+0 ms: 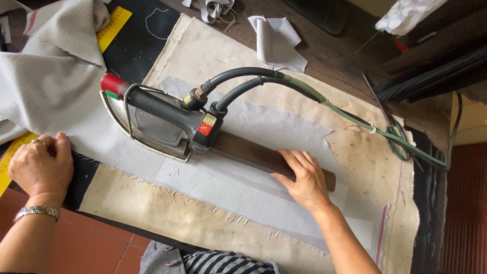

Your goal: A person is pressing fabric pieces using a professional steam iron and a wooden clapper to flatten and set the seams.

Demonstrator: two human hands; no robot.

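Here is the pressing bench from above: the right hand (302, 177) lies flat, fingers spread and open, palm down on a dark wooden bar (253, 152) that sits across the pale grey fabric (218, 182), gripping nothing and seemingly weighting the bar to keep the cloth flat. Just beside the bar's near end stands the heavy iron (162, 122), soleplate down on the same grey cloth, its black handle unattended and its red knob pointing toward the person's left. Two thick hoses (248, 81) arc out of the handle and run off to the right, clear of the work, joining a green cord (365, 124) near the scissors (390, 127) at the bench edge. The left hand (43, 165) is loosely curled, knuckles up, resting on the grey cloth's near-left edge, apparently pinning it so the piece stays taut; whether the fingers pinch the edge I cannot tell. A wristwatch (38, 212) sits on that wrist. Beneath everything lies a stained cream padding cloth (167, 203), and a yellow ruler (114, 25) peeks out from bundled grey fabric at top left.
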